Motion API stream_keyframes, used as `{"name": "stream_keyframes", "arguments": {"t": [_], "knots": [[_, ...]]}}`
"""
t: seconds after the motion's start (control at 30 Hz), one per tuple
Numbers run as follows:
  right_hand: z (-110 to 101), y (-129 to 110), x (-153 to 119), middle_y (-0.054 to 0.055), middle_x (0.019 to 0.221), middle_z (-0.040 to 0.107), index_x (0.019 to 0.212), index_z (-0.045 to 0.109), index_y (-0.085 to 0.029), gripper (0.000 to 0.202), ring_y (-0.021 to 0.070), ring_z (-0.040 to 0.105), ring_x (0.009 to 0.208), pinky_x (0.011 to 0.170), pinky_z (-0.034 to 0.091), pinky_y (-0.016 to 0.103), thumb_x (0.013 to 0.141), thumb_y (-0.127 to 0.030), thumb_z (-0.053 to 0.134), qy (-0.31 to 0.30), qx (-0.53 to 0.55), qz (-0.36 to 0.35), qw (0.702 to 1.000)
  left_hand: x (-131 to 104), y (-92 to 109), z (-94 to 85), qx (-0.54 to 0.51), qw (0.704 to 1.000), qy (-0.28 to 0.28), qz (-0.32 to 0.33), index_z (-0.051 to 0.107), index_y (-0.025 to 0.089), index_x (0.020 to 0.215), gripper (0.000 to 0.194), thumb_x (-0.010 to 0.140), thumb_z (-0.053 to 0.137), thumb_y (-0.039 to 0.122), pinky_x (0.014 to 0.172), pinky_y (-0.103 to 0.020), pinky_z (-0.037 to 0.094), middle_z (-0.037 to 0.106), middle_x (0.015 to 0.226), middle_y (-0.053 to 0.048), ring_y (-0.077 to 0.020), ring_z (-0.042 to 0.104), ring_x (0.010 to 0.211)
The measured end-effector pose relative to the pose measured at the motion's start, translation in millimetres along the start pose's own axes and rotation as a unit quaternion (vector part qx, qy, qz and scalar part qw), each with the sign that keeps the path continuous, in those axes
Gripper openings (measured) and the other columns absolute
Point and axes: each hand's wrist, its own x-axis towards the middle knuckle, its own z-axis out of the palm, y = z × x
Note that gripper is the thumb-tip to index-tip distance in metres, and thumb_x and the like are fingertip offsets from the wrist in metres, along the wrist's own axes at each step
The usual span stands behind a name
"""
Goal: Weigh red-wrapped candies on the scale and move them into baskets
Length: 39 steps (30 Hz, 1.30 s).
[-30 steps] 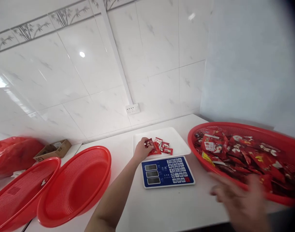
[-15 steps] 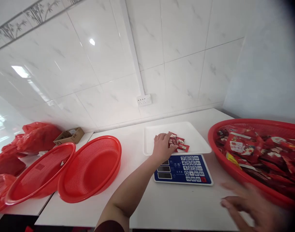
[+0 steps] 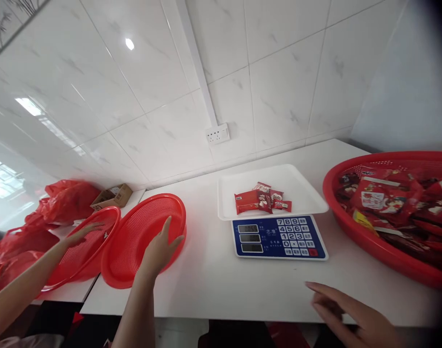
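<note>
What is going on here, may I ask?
The person's left hand is over a red basket, apparently holding nothing. The right hand is open at the table's near edge, near a filled basket. A few red packets lie on the white tray of the scale. At left, a co-worker's hand is over another basket.

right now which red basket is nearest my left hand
The middle basket, left of the scale: your left hand overlaps it. Another person's hand overlaps the leftmost; the rightmost holds packets.

White table point(image 3: 213, 285) under scale point(image 3: 273, 229), 2 baskets point(image 3: 128, 241) point(image 3: 365, 244)
</note>
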Motion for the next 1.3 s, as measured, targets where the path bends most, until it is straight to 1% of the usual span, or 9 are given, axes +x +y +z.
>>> {"name": "stream_keyframes", "arguments": {"t": [0.1,0.27,0.4,0.47,0.6,0.73,0.87,1.1,1.3], "knots": [[3.8,-19.0,20.0,-0.001,0.081,0.069,0.115,0.06,-0.032,0.036,0.0141,0.065,0.065,0.06,0.054,0.021,0.084,-0.046,0.048,-0.135,0.052,-0.005,0.989,-3.0,0.6,4.0,-0.004,0.998,-0.051,0.04,0.02,0.028,0.145,0.061,0.089,0.04,0.042,0.07,-0.032,0.047,0.067,0.094,-0.008,-0.0259,0.065,0.086],[9.5,-26.4,32.4,0.0,0.085,0.069,0.115,0.06,-0.028,0.038,0.0148,0.065,0.069,0.065,0.053,0.023,0.084,-0.044,0.047,-0.148,0.061,0.022,0.987,10.2,35.2,13.2,0.042,0.993,-0.042,0.104,0.018,0.027,0.146,0.059,0.091,0.036,0.037,0.056,-0.029,0.043,0.061,0.068,-0.002,-0.0245,0.062,0.064],[10.4,-22.6,31.5,0.001,0.082,0.07,0.108,0.063,-0.026,0.036,0.0167,0.066,0.072,0.063,0.054,0.024,0.083,-0.046,0.047,-0.098,0.067,0.03,0.992,23.7,60.7,21.7,0.04,0.987,-0.055,0.146,0.017,0.026,0.146,0.061,0.09,0.039,0.04,0.062,-0.03,0.044,0.065,0.077,-0.004,-0.0253,0.064,0.074],[10.4,-22.5,30.6,0.002,0.084,0.071,0.107,0.065,-0.026,0.037,0.0179,0.066,0.075,0.065,0.054,0.025,0.082,-0.047,0.048,-0.089,0.063,0.034,0.993,29.7,75.2,25.8,0.032,0.985,-0.034,0.164,0.02,0.025,0.144,0.061,0.09,0.041,0.042,0.074,-0.034,0.046,0.066,0.098,-0.009,-0.0283,0.062,0.095],[10.5,-25.0,30.2,0.004,0.094,0.072,0.105,0.066,-0.024,0.037,0.0202,0.067,0.083,0.07,0.054,0.028,0.081,-0.047,0.048,-0.088,0.062,0.037,0.994,44.2,114.4,31.7,-0.002,0.968,0.022,0.251,0.025,0.023,0.142,0.058,0.09,0.042,0.044,0.102,-0.041,0.032,0.041,0.142,-0.012,-0.0289,0.03,0.134],[10.6,-26.0,29.9,0.004,0.094,0.072,0.104,0.067,-0.024,0.038,0.0205,0.067,0.08,0.068,0.055,0.029,0.081,-0.047,0.047,-0.081,0.059,0.04,0.994,65.4,156.0,37.6,-0.016,0.933,-0.069,0.352,0.028,0.024,0.14,0.061,0.087,0.049,0.043,0.106,-0.04,0.028,0.038,0.144,-0.008,-0.0271,0.024,0.136],[11.6,-23.0,27.6,0.004,0.093,0.072,0.104,0.067,-0.024,0.037,0.02,0.067,0.078,0.067,0.055,0.029,0.081,-0.046,0.047,-0.072,0.056,0.037,0.995,83.8,180.3,46.2,-0.004,0.922,-0.117,0.37,0.04,0.025,0.133,0.061,0.078,0.061,0.04,0.093,-0.035,0.042,0.055,0.126,-0.007,-0.0265,0.046,0.12],[12.3,-20.7,27.6,0.004,0.097,0.071,0.103,0.067,-0.025,0.036,0.0202,0.067,0.082,0.07,0.055,0.03,0.082,-0.044,0.047,-0.075,0.052,0.027,0.995,82.6,178.3,41.2,-0.014,0.942,-0.057,0.329,0.038,0.027,0.134,0.062,0.077,0.06,0.039,0.084,-0.033,0.045,0.054,0.121,-0.008,-0.0258,0.054,0.107],[10.7,-22.7,29.7,0.005,0.102,0.071,0.103,0.068,-0.025,0.036,0.0218,0.067,0.089,0.076,0.055,0.032,0.082,-0.045,0.046,-0.078,0.051,0.019,0.995,76.9,122.4,5.4,-0.028,0.971,0.108,0.214,0.038,0.026,0.133,0.059,0.08,0.06,0.037,0.092,-0.039,0.041,0.052,0.125,-0.01,-0.0273,0.05,0.113]]}}
